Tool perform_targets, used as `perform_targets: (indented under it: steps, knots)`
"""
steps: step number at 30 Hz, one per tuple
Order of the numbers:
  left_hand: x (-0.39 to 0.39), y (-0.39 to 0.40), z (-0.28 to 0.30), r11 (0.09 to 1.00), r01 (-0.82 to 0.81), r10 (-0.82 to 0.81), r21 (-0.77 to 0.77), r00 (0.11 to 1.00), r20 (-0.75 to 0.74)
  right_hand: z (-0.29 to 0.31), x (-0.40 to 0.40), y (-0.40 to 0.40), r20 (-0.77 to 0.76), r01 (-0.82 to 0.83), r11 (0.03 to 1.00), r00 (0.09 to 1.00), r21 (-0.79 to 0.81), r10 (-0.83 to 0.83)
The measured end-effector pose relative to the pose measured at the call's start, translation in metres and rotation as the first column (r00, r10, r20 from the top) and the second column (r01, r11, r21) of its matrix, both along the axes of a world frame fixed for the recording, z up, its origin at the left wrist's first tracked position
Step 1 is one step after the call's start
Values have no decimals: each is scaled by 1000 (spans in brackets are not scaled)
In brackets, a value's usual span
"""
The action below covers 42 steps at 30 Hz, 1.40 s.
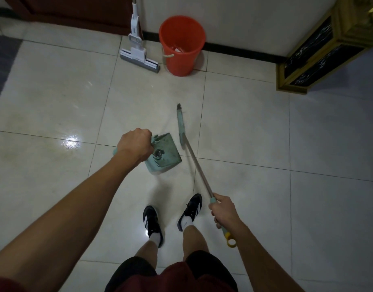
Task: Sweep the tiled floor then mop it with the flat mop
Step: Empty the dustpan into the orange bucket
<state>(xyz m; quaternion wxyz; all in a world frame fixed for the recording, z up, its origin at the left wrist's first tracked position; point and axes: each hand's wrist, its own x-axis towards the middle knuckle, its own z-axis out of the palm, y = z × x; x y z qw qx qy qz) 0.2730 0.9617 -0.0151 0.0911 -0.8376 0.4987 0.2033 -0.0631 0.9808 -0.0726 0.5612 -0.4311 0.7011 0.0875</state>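
Green broom [181,127] — white flat mop [139,53] upright

- Our left hand [137,145] grips the dustpan [165,153] handle.
- Our right hand [224,209] holds the broom [182,127].
- Flat mop [139,53] leans beside the red bucket [181,45].

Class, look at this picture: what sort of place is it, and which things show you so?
Probably a room or hallway in a home: glossy pale square-tiled floor, white wall with dark skirting, an orange plastic bucket beside a white flat mop, and a gold-trimmed dark marble-patterned cabinet.
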Motion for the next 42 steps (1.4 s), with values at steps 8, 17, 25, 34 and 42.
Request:
perform_targets:
  steps: [8,17,25,34,42]
  knots:
    - [34,46,-2,991,-126,126,34,992,2,-23,28,1,-189,-409,908,902,-88,388]
    - [40,73,-9,991,-130,130,-7,991,2,-11,59,42,28,-68,978,998,196,63]
    - [44,88,8,979,-195,193,-61,981,-27,26,59,20,133,72,985,987,155,-93]
    - [40,56,74,959,-211,213,-189,977,-10,51,47,-54,125,101,995,987,9,-101]
    - [25,-3,147,917,-187,222,-351,973,61,74,34,-147,167,160,987,973,20,-162]
